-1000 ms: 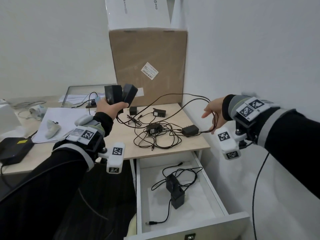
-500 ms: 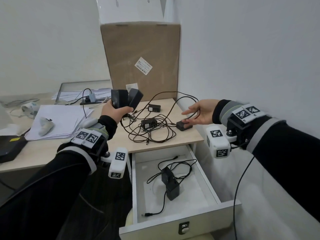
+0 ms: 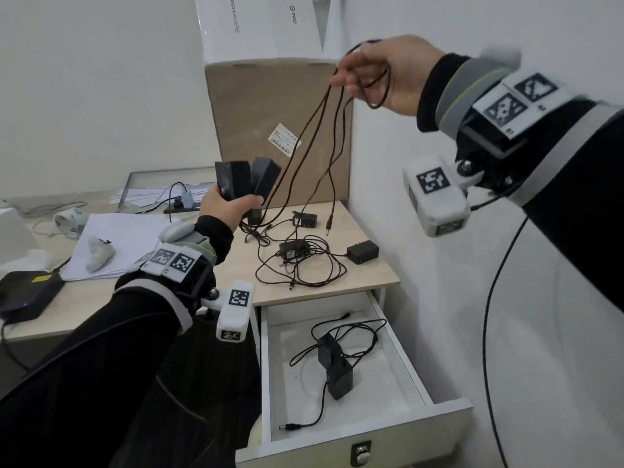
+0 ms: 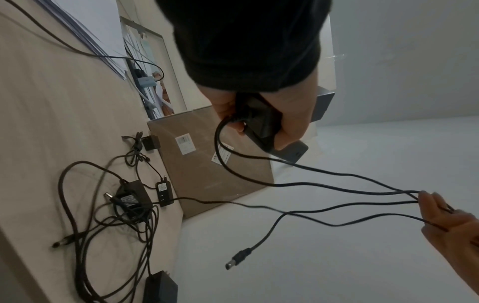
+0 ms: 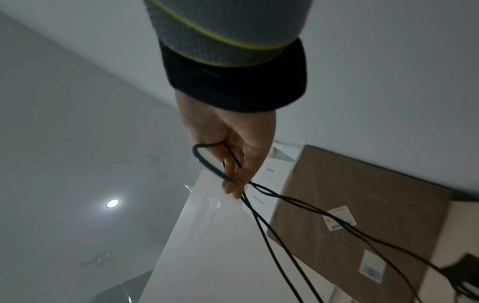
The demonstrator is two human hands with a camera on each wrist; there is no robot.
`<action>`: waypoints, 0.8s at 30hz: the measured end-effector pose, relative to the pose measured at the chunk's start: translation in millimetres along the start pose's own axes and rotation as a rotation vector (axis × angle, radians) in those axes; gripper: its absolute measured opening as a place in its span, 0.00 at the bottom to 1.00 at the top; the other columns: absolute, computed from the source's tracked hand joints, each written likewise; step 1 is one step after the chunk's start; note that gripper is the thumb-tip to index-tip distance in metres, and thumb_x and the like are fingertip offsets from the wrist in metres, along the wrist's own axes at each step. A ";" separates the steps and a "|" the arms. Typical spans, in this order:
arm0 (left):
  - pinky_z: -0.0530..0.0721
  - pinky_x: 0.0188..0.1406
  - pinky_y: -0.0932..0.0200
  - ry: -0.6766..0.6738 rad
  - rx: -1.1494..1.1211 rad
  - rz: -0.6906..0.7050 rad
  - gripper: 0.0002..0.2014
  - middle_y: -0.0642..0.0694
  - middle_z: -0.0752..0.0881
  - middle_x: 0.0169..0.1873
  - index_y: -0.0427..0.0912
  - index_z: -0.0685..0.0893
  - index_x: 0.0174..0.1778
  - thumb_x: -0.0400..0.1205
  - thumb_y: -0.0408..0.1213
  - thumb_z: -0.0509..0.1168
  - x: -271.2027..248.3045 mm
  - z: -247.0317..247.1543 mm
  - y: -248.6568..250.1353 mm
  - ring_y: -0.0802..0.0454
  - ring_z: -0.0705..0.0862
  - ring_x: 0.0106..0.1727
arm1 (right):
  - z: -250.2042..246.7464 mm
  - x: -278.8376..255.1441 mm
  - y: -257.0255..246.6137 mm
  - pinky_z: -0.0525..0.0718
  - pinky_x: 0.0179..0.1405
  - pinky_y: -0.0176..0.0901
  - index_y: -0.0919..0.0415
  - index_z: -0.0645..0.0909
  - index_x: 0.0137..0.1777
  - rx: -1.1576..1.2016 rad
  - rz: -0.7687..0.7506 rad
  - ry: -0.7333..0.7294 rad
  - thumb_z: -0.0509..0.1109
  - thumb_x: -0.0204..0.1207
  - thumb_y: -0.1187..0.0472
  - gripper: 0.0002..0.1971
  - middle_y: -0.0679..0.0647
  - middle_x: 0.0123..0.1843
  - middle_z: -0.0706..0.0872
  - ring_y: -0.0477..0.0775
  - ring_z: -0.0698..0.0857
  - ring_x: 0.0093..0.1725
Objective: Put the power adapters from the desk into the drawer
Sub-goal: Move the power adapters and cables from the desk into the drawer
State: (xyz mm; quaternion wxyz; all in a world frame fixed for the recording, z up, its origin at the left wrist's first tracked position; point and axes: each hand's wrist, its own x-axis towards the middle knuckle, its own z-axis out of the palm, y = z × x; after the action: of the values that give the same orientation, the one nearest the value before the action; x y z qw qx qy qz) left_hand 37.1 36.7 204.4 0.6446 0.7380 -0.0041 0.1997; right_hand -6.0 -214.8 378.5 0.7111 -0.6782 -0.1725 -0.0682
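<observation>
Two black power adapters [image 3: 244, 179] are gripped together in the left hand [image 3: 229, 211], held up above the desk [image 3: 364, 278]; both are blocky matte bricks, angled apart at their upper ends. From the left wrist view, the fingers and thumb are seen wrapped round the bricks [image 4: 269, 127]. Their thin black cables [image 3: 314, 130] are drawn up and to the right, where they are pinched in a loop by the right hand [image 3: 388, 72], raised high in front of the wall; one barrel plug [image 3: 328, 229] is left dangling just above the desk. In the right wrist view, the loop is seen caught between thumb and curled fingers [image 5: 233, 184].

Three smaller black adapters are left on the desk's right end: one with a white label [image 3: 293, 250] lying in a tangle of cord [image 3: 304, 268], a plain one [image 3: 363, 252] just to its right, and a slim one [image 3: 305, 219] nearer the cardboard box [image 3: 256, 106]. Below the desk edge, the white drawer [image 3: 405, 366] is pulled open, and two more black bricks [image 3: 334, 369] with loose cords are lying inside it.

A stack of paper [image 3: 128, 238] and a flat black device [image 3: 27, 295] are seen further left on the desk.
</observation>
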 end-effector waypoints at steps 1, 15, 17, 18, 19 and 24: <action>0.82 0.43 0.52 -0.004 -0.007 0.014 0.27 0.45 0.83 0.38 0.36 0.81 0.53 0.60 0.42 0.75 -1.0 0.2 2.5 0.45 0.81 0.42 | 1.7 0.3 -5.3 0.85 0.34 0.32 0.69 0.78 0.45 -0.021 -0.045 0.004 0.52 0.86 0.65 0.15 0.66 0.46 0.86 0.44 0.85 0.29; 0.86 0.51 0.48 0.012 -0.052 0.114 0.26 0.43 0.84 0.45 0.41 0.79 0.53 0.59 0.43 0.75 -3.1 12.6 43.6 0.44 0.84 0.47 | 5.5 4.9 -31.6 0.72 0.53 0.45 0.54 0.79 0.46 -0.262 -0.269 0.278 0.50 0.85 0.57 0.15 0.51 0.45 0.91 0.42 0.84 0.43; 0.87 0.49 0.49 0.003 -0.039 0.116 0.27 0.42 0.84 0.46 0.39 0.79 0.56 0.62 0.41 0.76 -3.4 14.9 40.4 0.44 0.84 0.47 | 5.1 5.4 -24.3 0.65 0.57 0.44 0.54 0.79 0.47 -0.276 -0.263 0.301 0.50 0.86 0.57 0.15 0.55 0.51 0.92 0.37 0.83 0.45; 0.86 0.46 0.51 0.004 -0.026 0.115 0.26 0.42 0.84 0.46 0.37 0.79 0.58 0.65 0.40 0.76 -3.6 15.6 37.0 0.44 0.84 0.47 | 4.6 6.5 -19.9 0.65 0.58 0.44 0.55 0.79 0.47 -0.257 -0.265 0.313 0.50 0.86 0.57 0.15 0.56 0.51 0.92 0.38 0.83 0.45; 0.85 0.43 0.54 0.010 -0.015 0.121 0.26 0.41 0.84 0.46 0.36 0.79 0.59 0.67 0.38 0.76 -4.0 16.8 34.1 0.45 0.84 0.46 | 3.4 7.3 -17.7 0.68 0.60 0.44 0.56 0.79 0.45 -0.218 -0.277 0.328 0.50 0.86 0.58 0.16 0.57 0.48 0.92 0.40 0.85 0.45; 0.84 0.44 0.54 -0.022 -0.032 0.111 0.23 0.45 0.84 0.43 0.38 0.79 0.57 0.68 0.36 0.75 -9.7 23.2 30.3 0.46 0.83 0.45 | 1.6 4.3 -15.6 0.76 0.34 0.33 0.59 0.75 0.40 0.141 -0.261 0.337 0.50 0.87 0.58 0.17 0.58 0.41 0.82 0.54 0.85 0.48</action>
State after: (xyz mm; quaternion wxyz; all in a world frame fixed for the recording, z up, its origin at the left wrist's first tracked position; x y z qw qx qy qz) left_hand 26.9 7.0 228.2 0.6442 0.7284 -0.0552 0.2269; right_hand -7.4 -213.7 394.6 0.7606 -0.5779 -0.1416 -0.2598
